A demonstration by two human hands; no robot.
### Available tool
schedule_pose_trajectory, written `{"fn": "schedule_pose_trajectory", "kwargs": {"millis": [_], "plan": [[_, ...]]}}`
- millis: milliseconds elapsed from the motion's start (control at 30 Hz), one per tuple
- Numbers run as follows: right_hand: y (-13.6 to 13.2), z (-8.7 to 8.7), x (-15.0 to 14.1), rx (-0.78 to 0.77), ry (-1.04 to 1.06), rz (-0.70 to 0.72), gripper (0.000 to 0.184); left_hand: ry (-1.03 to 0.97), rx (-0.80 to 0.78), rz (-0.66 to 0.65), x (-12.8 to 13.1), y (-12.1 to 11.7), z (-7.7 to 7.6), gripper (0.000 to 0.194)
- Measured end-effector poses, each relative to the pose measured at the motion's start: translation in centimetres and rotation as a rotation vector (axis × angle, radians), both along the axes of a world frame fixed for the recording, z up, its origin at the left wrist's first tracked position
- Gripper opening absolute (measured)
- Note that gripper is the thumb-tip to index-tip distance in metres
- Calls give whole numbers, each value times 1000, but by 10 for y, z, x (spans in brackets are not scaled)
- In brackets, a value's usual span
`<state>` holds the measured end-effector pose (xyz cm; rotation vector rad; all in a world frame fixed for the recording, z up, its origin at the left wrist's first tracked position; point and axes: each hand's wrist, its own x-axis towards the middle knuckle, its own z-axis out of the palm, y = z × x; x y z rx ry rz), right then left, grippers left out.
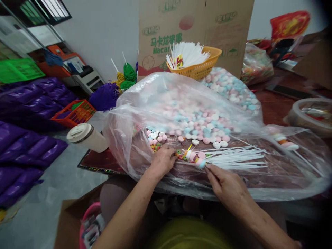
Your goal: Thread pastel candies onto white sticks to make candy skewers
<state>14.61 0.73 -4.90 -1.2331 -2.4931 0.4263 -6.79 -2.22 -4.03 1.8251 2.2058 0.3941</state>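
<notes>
On the table, my right hand [229, 183] pinches the end of a candy skewer [199, 163] threaded with pink, blue and white round candies. To its left, my left hand [163, 159] has thumb and finger closed at a small orange ring-shaped candy [177, 154]; the grip is partly hidden. More ring-shaped candies [155, 148] lie beyond the left hand. Between the hands, another candy stick [188, 155] with a yellow tip lies close to the skewer. White sticks [238, 158] fan out beyond my right fingers. Behind them, pastel candies [197, 126] spill from a clear plastic bag [145, 93].
A lidded cup [86, 137] leans at the table's left edge. Behind the bag, a yellow basket [207, 62] of white strips stands before a cardboard box [192, 20]. A finished-looking skewer [285, 141] lies right, near a round plastic tub [312, 114]. Purple packs [28, 148] are stacked left.
</notes>
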Motion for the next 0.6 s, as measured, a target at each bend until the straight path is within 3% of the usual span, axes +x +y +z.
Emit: {"fn": "schedule_pose_trajectory", "kwargs": {"millis": [200, 267, 433, 600], "plan": [[-6, -4, 4, -15, -72, -29, 29, -68, 34, 32, 5, 0, -1, 13], [-7, -3, 5, -23, -70, -22, 29, -299, 91, 76, 4, -2, 0, 12], [-13, -4, 6, -52, 31, 88, 28, -1195, 51, 185, 7, -20, 5, 27], [-18, -1, 2, -64, 82, 132, 28, -1429, 10, 211, 10, -29, 8, 33]]}}
